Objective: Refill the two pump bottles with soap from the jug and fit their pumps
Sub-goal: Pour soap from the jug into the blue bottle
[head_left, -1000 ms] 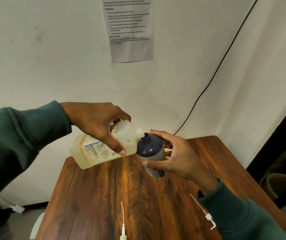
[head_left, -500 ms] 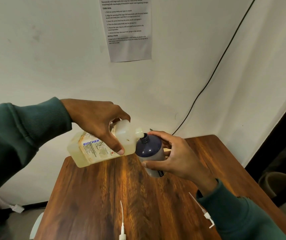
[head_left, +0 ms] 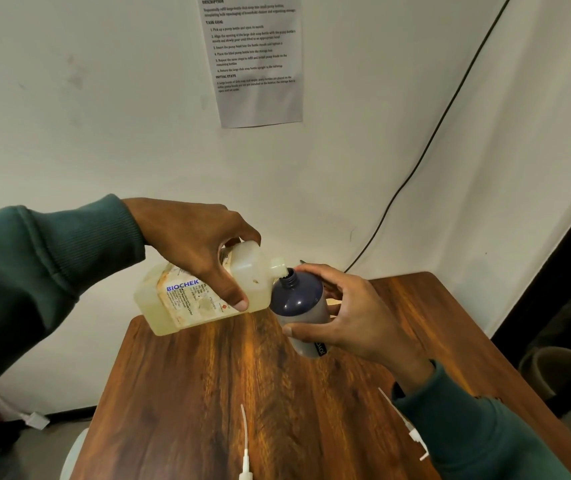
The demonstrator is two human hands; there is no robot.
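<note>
White walls meet in a corner behind our wooden table, with a printed sheet taped high on the wall and a dark cable running down toward the table's far edge.

Our left hand reaches over the top of the soap jug and grips it, fingers wrapped around its upper body and the thumb pressed on the labelled side. We hold the jug tipped on its side above the table, bottom toward our left, spout pointing right. The jug is cloudy and yellowish, with a blue word on its label.

Our right hand holds the dark blue bottle in the air, fingers curled around its far side and the thumb across its lower front. The bottle leans toward the jug, and the jug's spout sits right at the bottle's open threaded neck. We cannot tell whether soap is flowing.

Two white pumps lie on the table near us: one pump close to the middle of the near edge, the other pump beside our right sleeve, partly hidden by it.
</note>
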